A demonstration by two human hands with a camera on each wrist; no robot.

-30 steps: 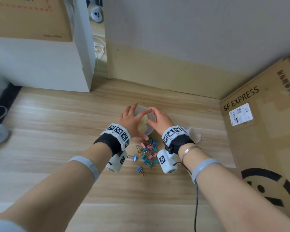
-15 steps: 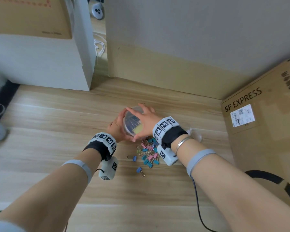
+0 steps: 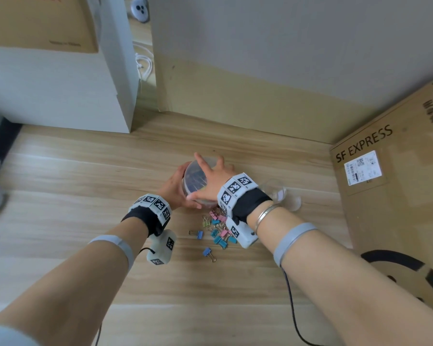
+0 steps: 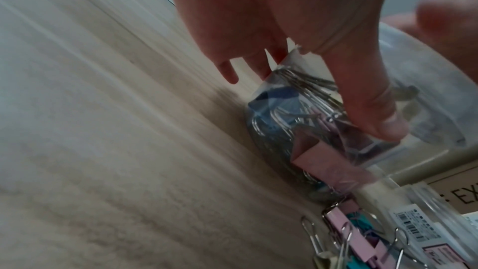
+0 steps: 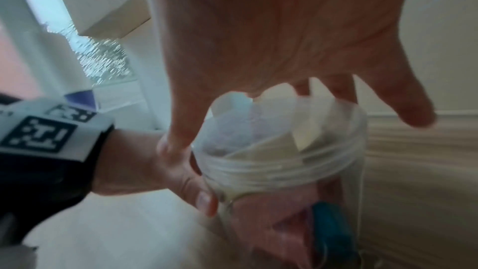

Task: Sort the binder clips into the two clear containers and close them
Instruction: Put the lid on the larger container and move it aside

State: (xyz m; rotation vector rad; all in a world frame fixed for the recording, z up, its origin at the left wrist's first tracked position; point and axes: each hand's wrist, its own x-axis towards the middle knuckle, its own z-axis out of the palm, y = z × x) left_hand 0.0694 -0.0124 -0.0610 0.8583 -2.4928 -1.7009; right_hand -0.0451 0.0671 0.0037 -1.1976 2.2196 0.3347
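Vs 1 s back, the clear container (image 3: 196, 181) went from lying flat under both hands to tipped on its side, mouth toward the camera and slightly right; the head view had also crept closer. Left hand (image 3: 176, 187) cupped the jar body from 9 o'clock, fingers curled round it, thumb pressing the wall in the left wrist view (image 4: 372, 109). Right hand (image 3: 211, 179) lay spread over the mouth, fingers near straight, covering rather than gripping; the right wrist view showed threads on the neck (image 5: 279, 163) and no lid on. Clips (blue, pink) were already inside. Read: prob. steadying or shaking the load down, not yet closing. Loose binder clips (image 3: 219, 229) sat in a pile at 6 o'clock of the jar, touching or just beside it, one blue stray (image 3: 207, 252) further toward 6. Second container (image 3: 281, 193) lay on its side at 3 o'clock, partly behind the right wrist; lid state can't tell. Room: wooden floor (image 3: 85, 196) open at 9 and 7 o'clock; wall base (image 3: 235, 108) near at 12; SF Express box (image 3: 385, 196) closed off 3 o'clock, white cabinet (image 3: 60, 91) at 10. Sort still mostly to do.
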